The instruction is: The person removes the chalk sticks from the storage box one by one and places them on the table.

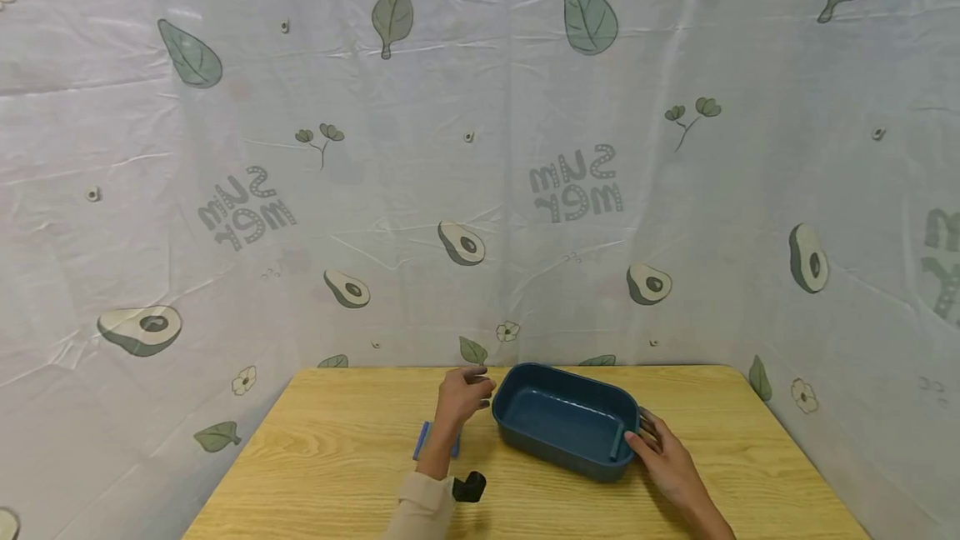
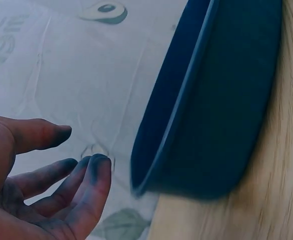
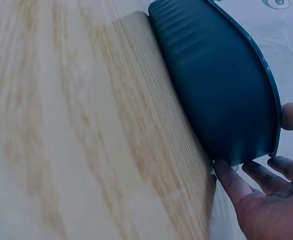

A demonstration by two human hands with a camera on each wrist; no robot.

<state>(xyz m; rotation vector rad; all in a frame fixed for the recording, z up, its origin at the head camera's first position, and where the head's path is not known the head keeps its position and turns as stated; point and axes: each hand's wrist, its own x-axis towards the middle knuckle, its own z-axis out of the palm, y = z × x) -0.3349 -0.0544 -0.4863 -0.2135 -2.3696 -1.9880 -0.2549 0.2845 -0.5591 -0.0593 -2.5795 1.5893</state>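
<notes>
A dark blue rectangular plastic basin (image 1: pixel 555 454) stands at an angle on the wooden table, its hollow side up. My right hand (image 1: pixel 670 465) grips its right end, thumb over the rim and fingers along the outside. In the right wrist view the fingertips (image 3: pixel 226 175) reach the lower edge of that end. A slim teal bar (image 1: pixel 617 442) lies inside the basin near my right thumb. My left hand (image 1: pixel 463 394) hovers just off the basin's left end, fingers loosely bent and holding nothing. The left wrist view shows a gap between these fingers and the basin wall (image 2: pixel 216 115).
Under my left forearm lies a flat object with blue edges (image 1: pixel 422 440), partly hidden. A black device (image 1: pixel 469 487) sits at my left wrist. Behind the light wooden table (image 1: pixel 322 457) hangs a pale sheet (image 1: pixel 405 190) printed with leaves and avocados.
</notes>
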